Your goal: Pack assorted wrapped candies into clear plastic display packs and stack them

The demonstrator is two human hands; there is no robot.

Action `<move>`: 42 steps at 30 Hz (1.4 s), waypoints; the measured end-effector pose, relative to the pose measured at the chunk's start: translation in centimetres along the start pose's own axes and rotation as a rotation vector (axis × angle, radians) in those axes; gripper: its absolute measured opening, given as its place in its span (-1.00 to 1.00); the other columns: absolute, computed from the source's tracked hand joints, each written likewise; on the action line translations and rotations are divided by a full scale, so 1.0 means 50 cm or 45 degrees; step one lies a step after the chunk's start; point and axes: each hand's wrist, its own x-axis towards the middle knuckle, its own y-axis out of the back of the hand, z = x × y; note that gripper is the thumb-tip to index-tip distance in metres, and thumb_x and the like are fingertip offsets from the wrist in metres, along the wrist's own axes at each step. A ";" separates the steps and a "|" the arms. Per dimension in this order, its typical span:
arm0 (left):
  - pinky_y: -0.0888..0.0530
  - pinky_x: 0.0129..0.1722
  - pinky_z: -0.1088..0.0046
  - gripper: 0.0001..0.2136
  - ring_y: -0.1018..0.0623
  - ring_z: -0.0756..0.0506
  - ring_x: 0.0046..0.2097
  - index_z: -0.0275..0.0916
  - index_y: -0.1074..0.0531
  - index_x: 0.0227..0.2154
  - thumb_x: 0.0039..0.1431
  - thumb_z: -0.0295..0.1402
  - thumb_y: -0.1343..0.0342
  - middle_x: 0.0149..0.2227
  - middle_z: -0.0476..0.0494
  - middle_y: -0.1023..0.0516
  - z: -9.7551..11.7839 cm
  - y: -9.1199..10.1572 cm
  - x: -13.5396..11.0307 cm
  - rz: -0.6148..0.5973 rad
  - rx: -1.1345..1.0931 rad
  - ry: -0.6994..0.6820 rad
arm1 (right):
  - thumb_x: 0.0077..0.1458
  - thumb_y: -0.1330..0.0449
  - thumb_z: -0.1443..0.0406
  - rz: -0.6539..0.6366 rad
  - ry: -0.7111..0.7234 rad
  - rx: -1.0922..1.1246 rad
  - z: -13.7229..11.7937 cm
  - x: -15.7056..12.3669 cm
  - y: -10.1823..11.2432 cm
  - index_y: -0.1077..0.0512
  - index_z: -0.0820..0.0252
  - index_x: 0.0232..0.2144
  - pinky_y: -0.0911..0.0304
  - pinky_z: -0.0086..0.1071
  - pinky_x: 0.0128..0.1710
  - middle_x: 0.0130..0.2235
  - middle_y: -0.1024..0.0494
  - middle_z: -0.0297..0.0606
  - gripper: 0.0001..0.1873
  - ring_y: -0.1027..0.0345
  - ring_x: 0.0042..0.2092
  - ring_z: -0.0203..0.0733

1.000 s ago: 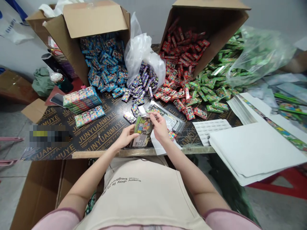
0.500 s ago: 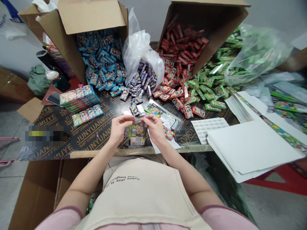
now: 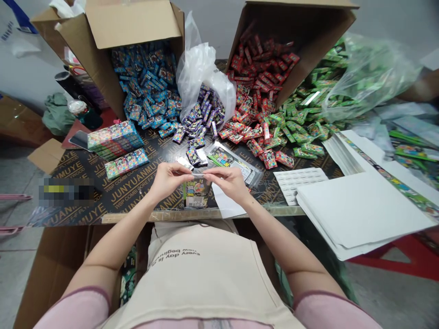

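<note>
A small printed plastic pouch (image 3: pixel 196 194) hangs upright near the table's front edge. My left hand (image 3: pixel 170 180) pinches its top edge from the left, and my right hand (image 3: pixel 229 182) pinches the same edge from the right. The fingertips of both hands almost meet. Just beyond them lie a few purple packets (image 3: pixel 193 155) on clear plastic. More flat printed pouches (image 3: pixel 222 157) are spread behind my right hand, and a white sheet (image 3: pixel 227 203) lies partly beneath it.
Cartons hold blue packets (image 3: pixel 147 87) and red packets (image 3: pixel 264 68), spilling onto the dark table. A white plastic bag (image 3: pixel 197 68) stands between them. Green packets (image 3: pixel 308 119) and white card sheets (image 3: pixel 363 210) lie right. Stacked packs (image 3: pixel 115 139) stand left.
My hands have drawn closer together along the pouch's top edge, with the fingers flatter. My right hand now covers the red packet beside it. The view has shifted slightly.
</note>
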 end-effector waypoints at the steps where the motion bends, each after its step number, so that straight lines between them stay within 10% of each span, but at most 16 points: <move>1: -0.46 -0.44 0.46 -0.90 -0.55 -0.06 -0.46 -0.28 -0.58 -0.52 -0.11 -0.37 -0.34 -0.50 -0.11 -0.60 0.002 0.000 0.001 -0.005 0.000 0.002 | 0.05 -0.28 0.19 -0.015 -0.012 0.000 -0.003 0.002 0.000 -0.62 0.16 -0.34 -0.41 -0.36 -0.39 -0.42 -0.64 -0.28 -0.82 -0.49 -0.44 -0.23; 13: -0.47 -0.32 0.42 -0.85 -0.56 -0.06 -0.37 -0.20 -0.54 -0.51 0.12 -0.35 -0.14 -0.41 -0.15 -0.60 0.012 -0.003 -0.021 -0.087 0.421 -0.483 | 0.03 -0.30 0.20 -0.047 -0.032 0.078 -0.003 -0.004 0.013 -0.61 0.14 -0.41 -0.43 -0.30 -0.38 -0.43 -0.64 -0.29 -0.85 -0.50 -0.43 -0.19; 22: -0.44 -0.20 0.38 -0.84 -0.54 -0.09 -0.28 -0.19 -0.48 -0.47 0.20 -0.31 -0.10 -0.33 -0.19 -0.57 -0.022 0.006 -0.030 -0.140 0.624 -0.598 | 0.17 -0.19 0.28 -0.009 0.346 -0.250 0.050 -0.061 -0.007 -0.50 0.01 -0.02 -0.37 -0.18 0.07 0.08 -0.50 -0.22 -0.68 -0.43 0.07 -0.11; 31: -0.32 -0.37 0.49 -0.81 -0.50 -0.09 -0.40 -0.18 -0.49 -0.25 0.13 -0.22 -0.17 -0.44 -0.07 -0.55 -0.006 0.022 -0.031 0.000 0.775 -0.156 | 0.26 0.00 0.27 -0.062 0.395 -0.232 0.005 0.029 -0.072 -0.39 -0.02 0.08 -0.36 -0.21 0.05 0.04 -0.53 -0.25 -0.62 -0.45 0.03 -0.15; 37: -0.35 -0.36 0.44 -0.79 -0.48 -0.09 -0.38 -0.24 -0.46 -0.28 0.14 -0.20 -0.12 -0.42 -0.06 -0.51 -0.158 0.157 -0.088 0.408 0.539 0.207 | 0.02 -0.21 0.33 -0.427 0.249 -0.858 0.121 0.159 -0.072 -0.11 0.15 0.28 0.11 0.18 0.23 0.34 -0.07 0.02 -0.23 0.10 0.34 0.19; 42: -0.37 -0.01 0.12 -0.53 -0.45 -0.36 0.00 -0.22 -0.43 -0.04 -0.07 -0.30 -0.30 -0.10 -0.29 -0.50 -0.226 0.189 -0.135 0.675 0.759 0.164 | -0.10 -0.32 0.20 -0.709 0.233 -1.207 0.188 0.174 -0.117 -0.11 0.19 0.27 0.31 0.29 0.20 0.17 -0.32 0.13 -0.09 0.06 0.29 0.31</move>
